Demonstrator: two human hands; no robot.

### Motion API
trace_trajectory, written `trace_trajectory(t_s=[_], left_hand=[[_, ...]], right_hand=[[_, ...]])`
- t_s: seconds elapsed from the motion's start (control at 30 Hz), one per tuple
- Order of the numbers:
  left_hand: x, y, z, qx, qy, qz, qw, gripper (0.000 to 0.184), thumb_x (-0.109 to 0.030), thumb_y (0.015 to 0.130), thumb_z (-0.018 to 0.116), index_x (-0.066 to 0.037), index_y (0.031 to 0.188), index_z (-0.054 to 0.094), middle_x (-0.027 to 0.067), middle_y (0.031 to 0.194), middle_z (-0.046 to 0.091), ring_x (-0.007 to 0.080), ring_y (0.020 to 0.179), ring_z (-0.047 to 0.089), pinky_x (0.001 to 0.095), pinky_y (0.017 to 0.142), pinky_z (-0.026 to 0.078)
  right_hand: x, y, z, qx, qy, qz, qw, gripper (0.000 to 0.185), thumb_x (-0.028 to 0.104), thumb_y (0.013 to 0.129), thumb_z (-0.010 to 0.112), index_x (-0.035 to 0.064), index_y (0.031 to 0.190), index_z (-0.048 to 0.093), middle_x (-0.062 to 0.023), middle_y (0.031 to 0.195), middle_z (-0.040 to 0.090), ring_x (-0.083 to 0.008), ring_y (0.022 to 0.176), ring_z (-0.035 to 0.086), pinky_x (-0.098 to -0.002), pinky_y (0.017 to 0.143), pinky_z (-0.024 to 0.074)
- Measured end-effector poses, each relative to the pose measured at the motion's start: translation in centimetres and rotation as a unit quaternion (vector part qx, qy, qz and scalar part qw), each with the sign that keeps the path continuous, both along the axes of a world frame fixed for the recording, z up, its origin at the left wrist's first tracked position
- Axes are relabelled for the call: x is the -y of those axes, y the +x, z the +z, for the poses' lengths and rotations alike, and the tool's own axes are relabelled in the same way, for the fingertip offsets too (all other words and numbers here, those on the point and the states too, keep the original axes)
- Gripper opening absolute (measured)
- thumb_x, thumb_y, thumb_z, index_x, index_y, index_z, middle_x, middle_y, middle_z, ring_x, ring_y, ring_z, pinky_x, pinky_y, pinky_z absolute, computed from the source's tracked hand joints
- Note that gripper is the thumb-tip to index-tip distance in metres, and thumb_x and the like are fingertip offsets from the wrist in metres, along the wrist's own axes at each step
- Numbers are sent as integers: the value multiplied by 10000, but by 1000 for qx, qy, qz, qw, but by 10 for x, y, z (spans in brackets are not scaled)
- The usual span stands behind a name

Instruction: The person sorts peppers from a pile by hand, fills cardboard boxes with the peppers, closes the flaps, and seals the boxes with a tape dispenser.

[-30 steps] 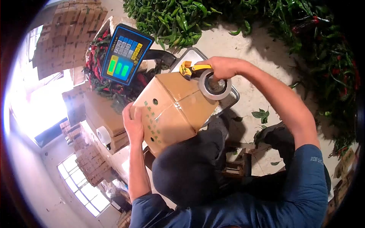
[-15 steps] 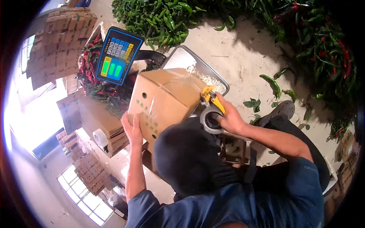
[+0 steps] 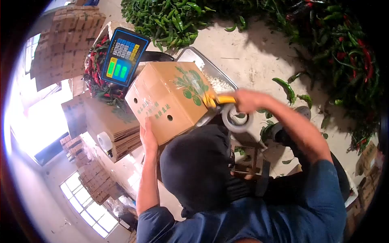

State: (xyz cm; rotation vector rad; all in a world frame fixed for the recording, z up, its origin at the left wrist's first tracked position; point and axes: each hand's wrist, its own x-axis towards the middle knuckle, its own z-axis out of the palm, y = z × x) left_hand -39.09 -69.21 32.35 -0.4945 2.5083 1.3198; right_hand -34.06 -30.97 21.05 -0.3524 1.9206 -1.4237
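A tan cardboard box [image 3: 162, 105] with green print and round holes sits tilted over the weighing scale's metal pan [image 3: 210, 67]. My left hand [image 3: 148, 135] lies against the box's near left side, fingers stretched out along the cardboard. In my right hand [image 3: 250, 101] is the yellow handle of a tape dispenser [image 3: 224, 99], and a large roll of tape [image 3: 238, 118] hangs below it. The dispenser's yellow head is at the box's right edge. Clear tape shows on the box's faces. My dark-covered head hides part of the space below the box.
The scale's lit display [image 3: 123, 56] stands left of the box. Green peppers [image 3: 166, 24] are heaped at the back, with more red and green peppers [image 3: 348, 60] at the right. A sack of red peppers [image 3: 95, 67] and flattened cartons [image 3: 111, 125] are on the left.
The box has turned and tilted, so its face with the green plant print now shows. My right hand has moved up and right with the tape dispenser; my left hand has shifted slightly right and down.
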Motion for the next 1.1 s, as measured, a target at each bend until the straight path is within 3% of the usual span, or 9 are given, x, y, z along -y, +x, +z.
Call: trace_trajectory(t_s=[0.23,0.3,0.37,0.43,0.5,0.77,0.97,1.03,1.1], left_hand=[[-22,69,6,272,300,161,900,583,-477,1051,451,10,1354,553,128,1266,655,225,1087,642,353,932,497],[-63,63,60,240,21,-165,956,487,-414,1022,522,7,1239,638,153,1215,678,268,1004,674,374,883,510],[-101,38,104,167,-398,-299,851,385,-344,982,601,-5,1131,706,178,1136,700,293,967,680,384,888,500],[-57,-15,92,-86,-322,-204,920,421,-315,950,652,-29,1259,638,203,1205,643,306,1149,599,389,1015,428],[-10,-70,27,-278,-363,-245,855,559,-350,934,669,-44,1383,540,198,1375,543,319,1324,484,407,1106,375],[-17,-71,24,-134,-229,-162,950,623,-426,950,661,-50,1406,466,201,1365,489,324,1267,479,428,1074,379],[-9,-68,45,41,-297,-143,943,605,-477,954,644,10,1299,539,149,1066,658,271,945,643,371,860,521],[3,-37,51,112,-149,-130,974,661,-557,987,545,19,1313,549,122,1026,687,262,900,672,356,823,547],[13,-13,37,169,1,-67,983,708,-591,1000,492,6,1379,513,143,1157,673,267,1007,669,368,891,541]], right_hand=[[56,52,4,17,35,-326,944,888,52,739,677,112,1557,336,-277,1133,666,-385,990,677,-412,886,530],[44,-10,-19,-16,19,-312,950,857,26,717,677,137,1525,413,-241,1082,692,-325,930,691,-385,843,543],[23,-72,-11,0,20,-220,975,813,-22,679,665,187,1453,532,-127,940,717,-194,788,669,-359,703,558],[20,-113,-18,8,-45,-171,984,784,-50,656,653,186,1400,588,-40,891,697,-146,748,640,-323,634,540],[18,-128,-20,26,-44,-131,990,770,-55,650,652,174,1383,597,-42,888,695,-142,755,641,-321,631,538],[23,54,6,3,42,-76,996,875,53,716,636,158,1544,373,-243,1081,691,-383,997,675,-433,883,524],[104,84,-20,4,41,-406,913,805,31,757,602,159,1527,406,-299,1169,654,-402,1100,655,-414,946,512],[87,23,-21,-25,35,-404,914,789,27,748,604,195,1505,454,-286,1111,680,-394,1031,681,-407,898,533],[47,-52,-14,-8,-2,-244,970,782,12,693,657,187,1446,532,-135,794,704,-219,643,666,-377,567,539]])
